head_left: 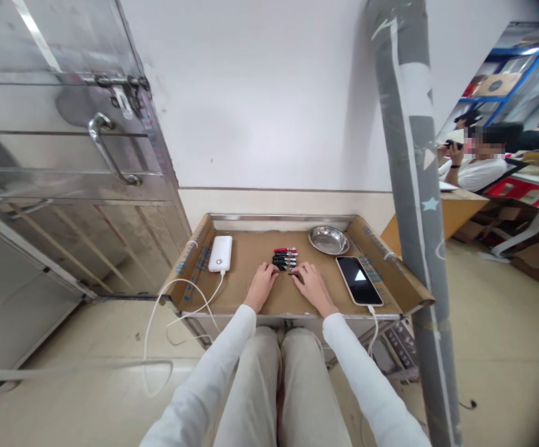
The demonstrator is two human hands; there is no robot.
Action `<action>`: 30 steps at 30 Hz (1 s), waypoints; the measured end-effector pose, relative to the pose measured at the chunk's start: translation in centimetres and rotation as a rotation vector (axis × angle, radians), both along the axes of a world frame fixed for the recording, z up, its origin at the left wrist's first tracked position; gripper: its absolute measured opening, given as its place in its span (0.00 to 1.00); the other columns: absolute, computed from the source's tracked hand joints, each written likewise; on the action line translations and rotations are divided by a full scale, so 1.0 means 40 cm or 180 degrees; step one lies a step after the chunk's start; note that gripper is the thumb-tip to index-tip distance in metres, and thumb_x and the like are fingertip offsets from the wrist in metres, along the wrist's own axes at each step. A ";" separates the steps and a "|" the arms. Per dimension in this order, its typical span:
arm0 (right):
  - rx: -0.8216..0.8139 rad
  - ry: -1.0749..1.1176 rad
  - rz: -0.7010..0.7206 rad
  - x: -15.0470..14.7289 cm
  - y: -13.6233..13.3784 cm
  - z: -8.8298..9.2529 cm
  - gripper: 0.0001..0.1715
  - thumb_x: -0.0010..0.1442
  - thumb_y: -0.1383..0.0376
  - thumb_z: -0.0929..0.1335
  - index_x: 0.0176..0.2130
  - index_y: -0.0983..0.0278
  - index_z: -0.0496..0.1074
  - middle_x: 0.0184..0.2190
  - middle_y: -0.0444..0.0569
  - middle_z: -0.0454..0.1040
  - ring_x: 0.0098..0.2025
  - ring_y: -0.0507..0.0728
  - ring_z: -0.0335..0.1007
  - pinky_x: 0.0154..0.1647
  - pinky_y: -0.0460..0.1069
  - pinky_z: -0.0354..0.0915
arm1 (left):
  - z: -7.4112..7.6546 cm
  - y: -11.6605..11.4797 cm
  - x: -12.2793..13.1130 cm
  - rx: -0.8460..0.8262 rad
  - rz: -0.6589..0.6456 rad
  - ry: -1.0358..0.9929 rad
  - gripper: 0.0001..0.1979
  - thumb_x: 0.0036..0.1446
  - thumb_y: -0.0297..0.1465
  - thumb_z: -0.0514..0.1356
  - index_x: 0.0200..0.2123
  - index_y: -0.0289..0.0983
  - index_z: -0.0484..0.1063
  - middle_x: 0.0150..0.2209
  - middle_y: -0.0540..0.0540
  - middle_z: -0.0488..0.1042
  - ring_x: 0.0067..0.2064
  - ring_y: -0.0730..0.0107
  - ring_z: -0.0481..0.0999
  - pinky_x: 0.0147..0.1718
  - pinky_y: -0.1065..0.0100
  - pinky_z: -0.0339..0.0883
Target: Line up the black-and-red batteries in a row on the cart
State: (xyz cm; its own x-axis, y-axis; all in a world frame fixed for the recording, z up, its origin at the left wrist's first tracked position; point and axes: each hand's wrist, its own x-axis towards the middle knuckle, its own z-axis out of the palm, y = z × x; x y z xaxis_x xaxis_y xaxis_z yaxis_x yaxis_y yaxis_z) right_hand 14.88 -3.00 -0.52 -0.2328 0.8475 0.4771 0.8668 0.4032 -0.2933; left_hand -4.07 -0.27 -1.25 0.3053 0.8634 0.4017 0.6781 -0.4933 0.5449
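A row of pens, one red and several black with silvery ends, lies crosswise on the cardboard-lined table between my hands. My left hand rests at the left ends of the lowest black pens, its fingers bent together; whatever is in them is too small to make out. On the other side, my right hand has its fingertips closed near a small dark piece, just below the right ends of the pens. Its kind does not show clearly.
A white power bank with a cable lies left. To the right are a round metal dish and a plugged-in phone. Cardboard walls edge the table. A wrapped grey pole leans alongside; a metal door stands left. People sit far right.
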 end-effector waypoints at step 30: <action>0.0511 0.0572 0.0218 -0.038 0.056 0.007 0.16 0.67 0.62 0.57 0.43 0.61 0.71 0.37 0.50 0.75 0.39 0.57 0.68 0.44 0.53 0.63 | 0.012 0.063 0.023 0.0466 -0.0634 -0.0519 0.10 0.64 0.33 0.49 0.46 0.40 0.64 0.43 0.47 0.71 0.47 0.70 0.72 0.50 0.65 0.66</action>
